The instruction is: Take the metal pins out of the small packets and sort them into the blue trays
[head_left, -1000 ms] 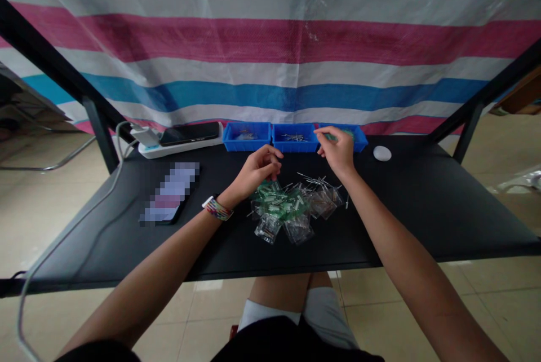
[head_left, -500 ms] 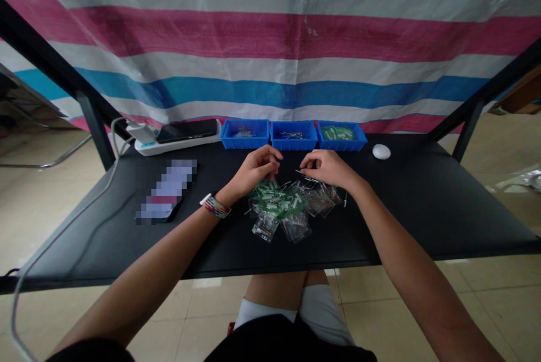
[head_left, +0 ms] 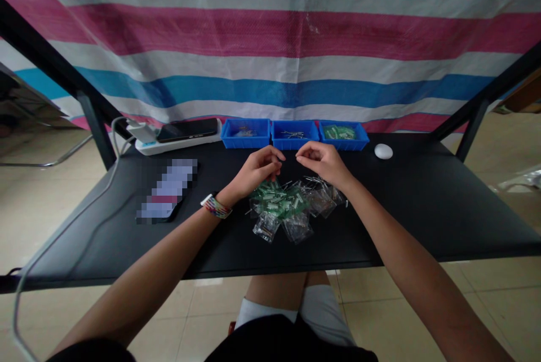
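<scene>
My left hand (head_left: 260,167) is above the far left edge of a loose heap, its fingers curled in towards the thumb. Whatever may lie inside them is hidden. Facing it, my right hand (head_left: 323,160) has thumb and forefinger pressed together just in front of the middle blue bin; anything between the tips is too small to make out. Below both hands lie green packets with pale pieces (head_left: 279,201), small clear plastic bags (head_left: 298,228) and thin metal pins (head_left: 315,181). The middle bin (head_left: 295,143) holds several similar pins.
The left blue bin (head_left: 245,142) contains small parts, the right one (head_left: 346,144) green packets. A white power strip (head_left: 164,149) with a dark phone (head_left: 188,129) on it stands at back left. Another phone (head_left: 169,190) lies nearer. A white oval object (head_left: 383,151) is at right.
My right hand has risen off the pins, moving slightly away from me and left. The pin seen at its fingertips no longer shows there. My left hand has hardly moved.
</scene>
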A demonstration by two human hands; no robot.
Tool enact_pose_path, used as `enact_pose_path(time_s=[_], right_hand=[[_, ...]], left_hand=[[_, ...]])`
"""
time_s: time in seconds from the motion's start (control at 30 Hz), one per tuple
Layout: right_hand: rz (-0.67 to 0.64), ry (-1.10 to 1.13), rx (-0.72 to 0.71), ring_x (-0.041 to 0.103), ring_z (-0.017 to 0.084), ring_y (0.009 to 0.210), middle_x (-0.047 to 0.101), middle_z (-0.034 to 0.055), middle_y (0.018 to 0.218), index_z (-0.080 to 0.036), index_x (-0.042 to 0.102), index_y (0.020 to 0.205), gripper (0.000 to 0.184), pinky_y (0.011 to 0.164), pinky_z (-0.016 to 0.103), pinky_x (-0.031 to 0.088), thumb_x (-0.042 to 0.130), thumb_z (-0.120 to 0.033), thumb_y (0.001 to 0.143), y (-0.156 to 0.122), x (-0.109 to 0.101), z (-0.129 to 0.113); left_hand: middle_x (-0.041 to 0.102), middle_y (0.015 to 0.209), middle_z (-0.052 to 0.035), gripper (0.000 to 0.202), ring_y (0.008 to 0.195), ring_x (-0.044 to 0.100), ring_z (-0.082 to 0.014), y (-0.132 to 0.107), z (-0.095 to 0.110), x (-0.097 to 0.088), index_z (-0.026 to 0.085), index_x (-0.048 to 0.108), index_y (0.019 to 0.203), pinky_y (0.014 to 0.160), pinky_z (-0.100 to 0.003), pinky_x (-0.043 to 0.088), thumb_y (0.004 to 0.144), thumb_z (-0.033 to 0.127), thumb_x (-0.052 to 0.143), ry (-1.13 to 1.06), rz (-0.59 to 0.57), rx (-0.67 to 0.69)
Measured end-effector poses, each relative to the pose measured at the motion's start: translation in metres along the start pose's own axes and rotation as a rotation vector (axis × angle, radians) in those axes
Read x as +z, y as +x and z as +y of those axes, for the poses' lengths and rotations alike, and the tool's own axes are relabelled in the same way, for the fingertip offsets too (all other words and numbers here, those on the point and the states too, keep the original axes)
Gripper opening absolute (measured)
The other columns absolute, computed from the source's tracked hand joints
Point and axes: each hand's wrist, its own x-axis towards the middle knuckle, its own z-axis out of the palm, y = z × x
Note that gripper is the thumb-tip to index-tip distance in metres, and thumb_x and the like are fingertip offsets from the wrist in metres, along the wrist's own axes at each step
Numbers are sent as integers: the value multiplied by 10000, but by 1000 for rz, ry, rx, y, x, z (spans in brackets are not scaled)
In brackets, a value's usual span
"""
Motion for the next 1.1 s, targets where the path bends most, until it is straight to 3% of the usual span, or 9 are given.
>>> enact_pose_path(time_s=[0.13, 0.27, 0.43, 0.63, 0.9, 1.1], right_hand=[[43, 342, 102, 539, 104, 541, 719, 1, 797, -210, 678, 915, 271, 491, 239, 378, 786, -447, 840, -2, 2, -11], [24, 446, 169, 570, 100, 501, 761, 14, 815, -217, 624, 894, 316, 466, 230, 411, 805, -460, 803, -5, 8, -13], [-30, 418, 169, 604, 103, 506, 771, 21, 827, -206, 649, 898, 287, 468, 228, 454, 806, -424, 797, -7, 14, -10], [-37, 391, 224, 615, 106, 490, 752, 7, 816, -200, 670, 940, 264, 439, 218, 438, 780, -379, 780, -6, 15, -9], [-65, 339, 296, 538, 84, 448, 665, -3, 681, -194, 653, 792, 379, 396, 199, 357, 717, -559, 869, -5, 16, -8], [-118, 327, 280, 547, 94, 468, 671, -2, 661, -194, 672, 783, 369, 422, 208, 380, 782, -543, 834, -5, 17, -9]], left_hand=[[662, 761, 0, 210, 586, 614, -112, -1, 1, 0, 154, 669, 1048, 548, -217, 489, 951, 339, 641, 9, -26, -11], [681, 773, -33, 331, 608, 633, -126, 0, 0, -1, 151, 707, 957, 566, -228, 507, 998, 462, 603, 20, -53, -21], [677, 745, -34, 406, 595, 624, -122, 1, -2, 0, 151, 699, 869, 564, -228, 501, 984, 536, 640, 17, -35, -48], [636, 714, 7, 291, 581, 578, -99, 2, -3, 1, 158, 663, 863, 547, -210, 468, 924, 431, 740, 44, 14, 5], [587, 696, 31, 261, 567, 568, -87, 2, -1, 3, 163, 615, 865, 550, -211, 475, 868, 338, 809, 8, 71, 74], [586, 704, 34, 267, 562, 571, -86, 2, -1, 3, 165, 618, 877, 541, -211, 474, 855, 335, 824, 5, 71, 78]])
